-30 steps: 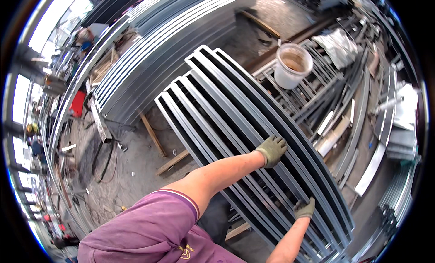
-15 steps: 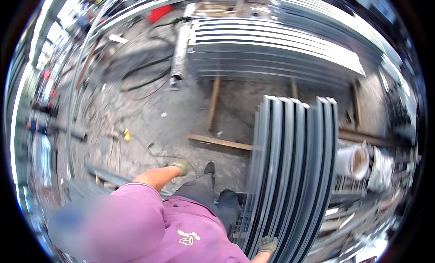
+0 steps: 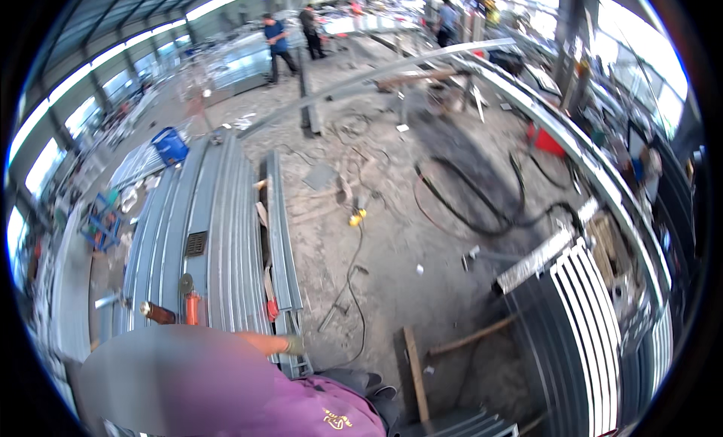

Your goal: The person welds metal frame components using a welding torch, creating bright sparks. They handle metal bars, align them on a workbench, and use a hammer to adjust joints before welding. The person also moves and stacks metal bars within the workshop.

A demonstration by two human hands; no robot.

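My left hand [image 3: 294,345], in a grey-green glove, hangs at the end of my bare forearm beside the near end of a long stack of grey metal profiles [image 3: 218,234]. I see nothing in the hand, but it is too small to tell how the fingers are set. My purple shirt [image 3: 324,411] fills the lower edge, with a blurred patch to its left. My right hand is out of view. A second stack of ribbed grey profiles [image 3: 595,324] lies at the right.
A red hand tool [image 3: 192,307] and a brown canister [image 3: 158,313] rest on the left stack. Black hoses [image 3: 482,204], a yellow tool [image 3: 356,217] and thin cables cross the dusty concrete floor. Wooden battens [image 3: 414,377] lie near my feet. Two people [image 3: 277,42] stand far back.
My view has swung away from the ribbed profiles that both hands rested on. That stack now lies at the right, and only my left hand shows, hanging by another stack.
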